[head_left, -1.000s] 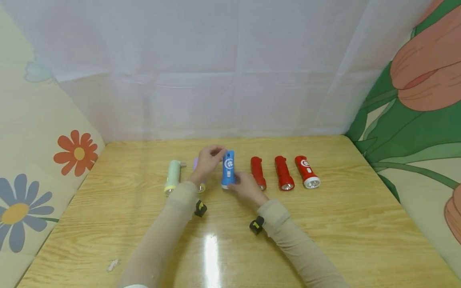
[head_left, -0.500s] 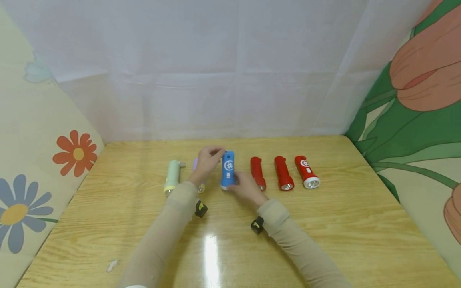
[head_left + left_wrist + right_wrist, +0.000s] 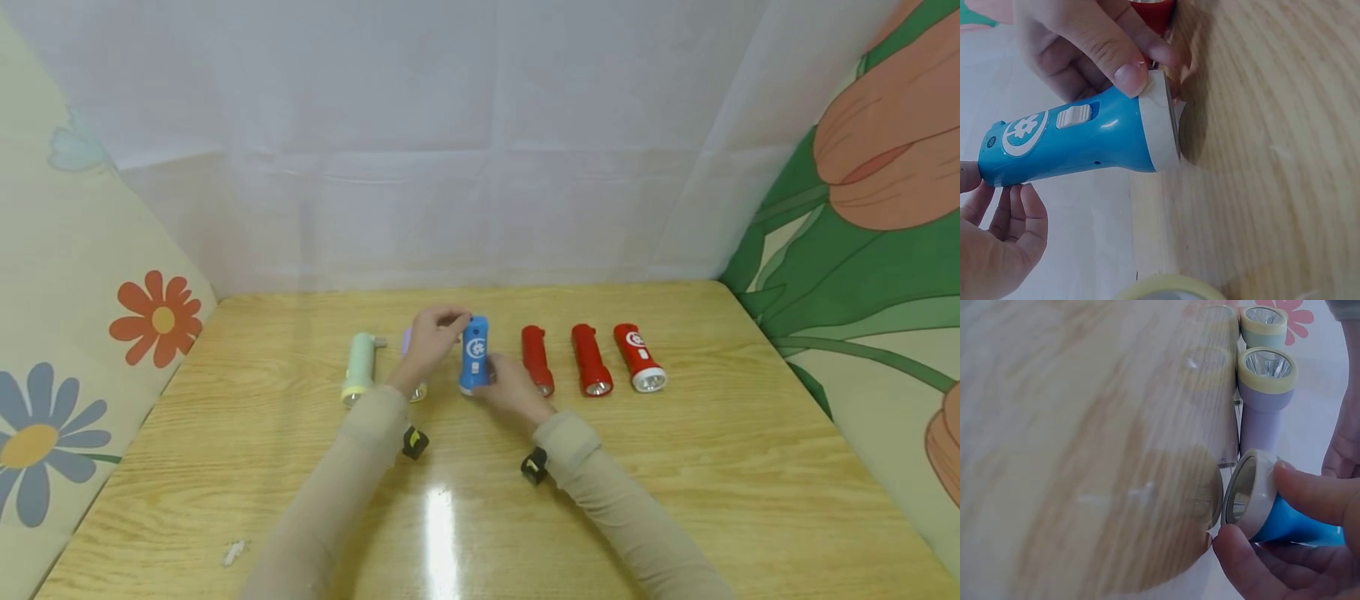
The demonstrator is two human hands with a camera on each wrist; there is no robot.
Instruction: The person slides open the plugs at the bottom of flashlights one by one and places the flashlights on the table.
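Observation:
A blue flashlight (image 3: 475, 357) with a white head ring, a white slide switch and a white emblem stands at the middle of the row, tilted, its head low near the table. My left hand (image 3: 433, 342) pinches its tail end between thumb and fingers. Low on the other side, my right hand (image 3: 516, 390) grips the white ring (image 3: 1159, 122), thumb on top in the left wrist view. The lens (image 3: 1241, 494) faces the wood in the right wrist view. Partly behind my left hand lies a purple flashlight (image 3: 1266, 394) with a yellow head.
A mint-green flashlight (image 3: 362, 367) lies farthest left. To the right lie two red flashlights (image 3: 536, 358) (image 3: 591, 360) and a red one with a white head (image 3: 639, 358). All rest on the wooden table (image 3: 712, 467), before a white cloth backdrop (image 3: 420, 167).
The blue flashlight's tail end has dipped very slightly between my hands. Both hands keep their hold and stay almost in the same place; the other flashlights have not moved.

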